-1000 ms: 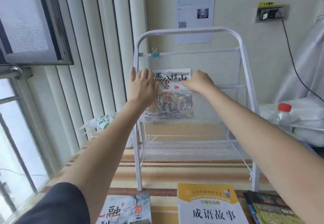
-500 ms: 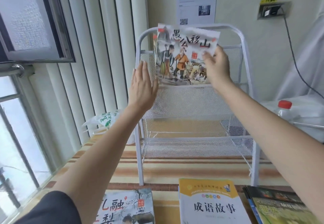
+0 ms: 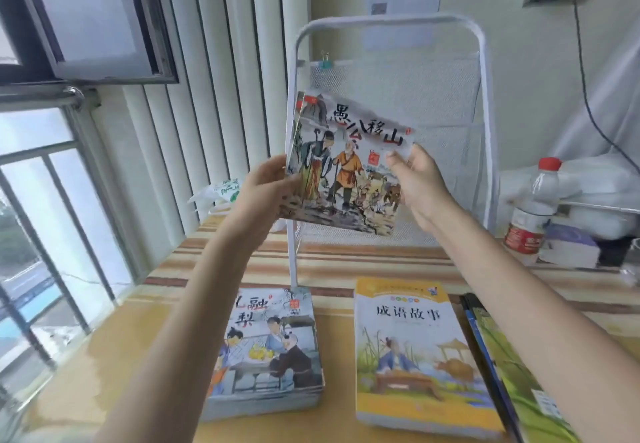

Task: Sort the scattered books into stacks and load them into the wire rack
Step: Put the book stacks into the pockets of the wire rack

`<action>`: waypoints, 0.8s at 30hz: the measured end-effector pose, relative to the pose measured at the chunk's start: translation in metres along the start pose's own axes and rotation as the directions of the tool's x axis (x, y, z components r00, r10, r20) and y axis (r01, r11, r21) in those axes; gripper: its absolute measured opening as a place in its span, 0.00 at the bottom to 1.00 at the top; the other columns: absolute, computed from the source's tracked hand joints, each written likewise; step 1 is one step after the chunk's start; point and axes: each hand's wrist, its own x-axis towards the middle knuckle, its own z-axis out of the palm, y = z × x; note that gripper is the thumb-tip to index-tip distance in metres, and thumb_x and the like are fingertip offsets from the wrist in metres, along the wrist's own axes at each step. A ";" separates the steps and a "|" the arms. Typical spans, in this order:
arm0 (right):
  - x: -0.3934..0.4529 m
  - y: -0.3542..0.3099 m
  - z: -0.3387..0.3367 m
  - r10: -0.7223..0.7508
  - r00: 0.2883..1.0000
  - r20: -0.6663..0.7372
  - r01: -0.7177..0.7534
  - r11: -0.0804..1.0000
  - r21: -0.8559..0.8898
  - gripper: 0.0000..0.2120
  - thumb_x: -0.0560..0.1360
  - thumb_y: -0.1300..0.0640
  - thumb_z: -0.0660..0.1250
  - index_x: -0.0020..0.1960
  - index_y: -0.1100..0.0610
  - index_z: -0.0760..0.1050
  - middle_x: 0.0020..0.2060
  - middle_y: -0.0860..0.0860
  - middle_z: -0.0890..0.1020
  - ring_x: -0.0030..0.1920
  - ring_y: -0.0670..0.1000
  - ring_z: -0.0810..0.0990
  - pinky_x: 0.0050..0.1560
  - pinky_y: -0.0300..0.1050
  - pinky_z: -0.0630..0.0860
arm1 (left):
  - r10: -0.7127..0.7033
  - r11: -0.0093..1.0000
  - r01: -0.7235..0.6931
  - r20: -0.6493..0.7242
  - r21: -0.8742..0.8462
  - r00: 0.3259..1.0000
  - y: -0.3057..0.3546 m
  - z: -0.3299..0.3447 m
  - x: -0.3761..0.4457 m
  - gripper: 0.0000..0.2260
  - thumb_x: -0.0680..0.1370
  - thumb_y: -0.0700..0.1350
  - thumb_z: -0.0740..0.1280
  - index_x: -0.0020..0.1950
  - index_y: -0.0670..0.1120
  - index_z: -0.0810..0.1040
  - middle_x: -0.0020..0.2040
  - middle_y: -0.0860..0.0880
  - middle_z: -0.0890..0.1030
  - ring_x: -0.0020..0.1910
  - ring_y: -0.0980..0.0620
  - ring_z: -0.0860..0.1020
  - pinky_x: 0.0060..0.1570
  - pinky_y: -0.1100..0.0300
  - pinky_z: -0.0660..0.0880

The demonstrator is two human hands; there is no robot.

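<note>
While the wire rack [image 3: 391, 123] stands upright at the far edge of the desk [image 3: 114, 356], the person holds a thin picture book [image 3: 349, 165] in the air in front of its mesh pockets. The left hand [image 3: 266, 193] grips the book's left edge, fingers curled behind the cover, and the right hand [image 3: 419, 182] pinches the right edge with the thumb on the front. Held by both sides like this, the cover faces the person and tilts a little — probably to square it up before it goes into a pocket, or onto a pile. There may be more than one thin book in the grip; I cannot tell.

Nearer the front edge of the desk lie three groups, well apart from the rack: a stack of small picture books [image 3: 266, 356] on the left, a yellow-covered book [image 3: 419, 356] in the middle, and green and dark books [image 3: 505, 366] toward the right — sorted, it seems, by size.
</note>
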 end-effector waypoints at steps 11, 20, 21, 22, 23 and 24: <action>-0.113 0.066 0.077 0.278 0.958 0.067 -0.281 0.959 0.031 0.24 0.77 0.55 0.66 0.68 0.64 0.64 0.52 0.50 0.77 0.56 0.50 0.74 0.58 0.49 0.70 | -0.247 0.968 0.218 -0.320 -0.125 0.915 -0.064 -0.063 -0.121 0.07 0.74 0.46 0.68 0.47 0.44 0.83 0.42 0.42 0.85 0.38 0.45 0.83 0.36 0.55 0.81; -0.136 0.088 0.107 0.370 0.925 0.092 -0.296 0.849 -0.438 0.22 0.79 0.59 0.61 0.71 0.59 0.61 0.64 0.55 0.71 0.55 0.54 0.75 0.44 0.45 0.71 | -0.054 0.600 0.413 -0.480 0.686 0.876 -0.093 -0.080 -0.140 0.12 0.74 0.49 0.69 0.48 0.41 0.77 0.44 0.44 0.83 0.45 0.42 0.80 0.45 0.48 0.78; -0.139 0.091 0.109 0.403 0.909 0.111 -0.301 0.815 -0.494 0.24 0.80 0.59 0.59 0.73 0.59 0.57 0.68 0.57 0.67 0.54 0.54 0.75 0.42 0.43 0.70 | -0.089 0.569 0.420 -0.454 0.707 0.887 -0.097 -0.081 -0.141 0.15 0.75 0.49 0.68 0.57 0.42 0.75 0.53 0.42 0.80 0.50 0.41 0.79 0.50 0.47 0.77; -0.140 0.092 0.111 0.446 0.885 0.132 -0.312 0.781 -0.541 0.28 0.80 0.59 0.58 0.76 0.58 0.51 0.72 0.57 0.62 0.51 0.54 0.75 0.37 0.41 0.70 | -0.183 0.584 0.450 -0.431 0.676 0.884 -0.100 -0.082 -0.143 0.22 0.75 0.48 0.67 0.68 0.43 0.69 0.59 0.42 0.77 0.53 0.42 0.78 0.53 0.48 0.76; -0.141 0.093 0.111 0.493 0.857 0.150 -0.336 0.755 -0.563 0.30 0.80 0.60 0.58 0.77 0.56 0.46 0.74 0.56 0.59 0.45 0.52 0.76 0.31 0.39 0.70 | -0.293 0.645 0.486 -0.396 0.591 0.870 -0.103 -0.085 -0.145 0.28 0.76 0.47 0.67 0.73 0.46 0.61 0.60 0.42 0.76 0.52 0.44 0.78 0.52 0.51 0.78; -0.142 0.092 0.112 0.531 0.831 0.166 -0.360 0.740 -0.568 0.33 0.80 0.61 0.57 0.77 0.54 0.42 0.74 0.56 0.59 0.40 0.50 0.77 0.28 0.38 0.72 | -0.401 0.711 0.525 -0.343 0.469 0.849 -0.103 -0.088 -0.147 0.28 0.76 0.46 0.68 0.73 0.49 0.60 0.61 0.43 0.76 0.50 0.46 0.79 0.49 0.53 0.79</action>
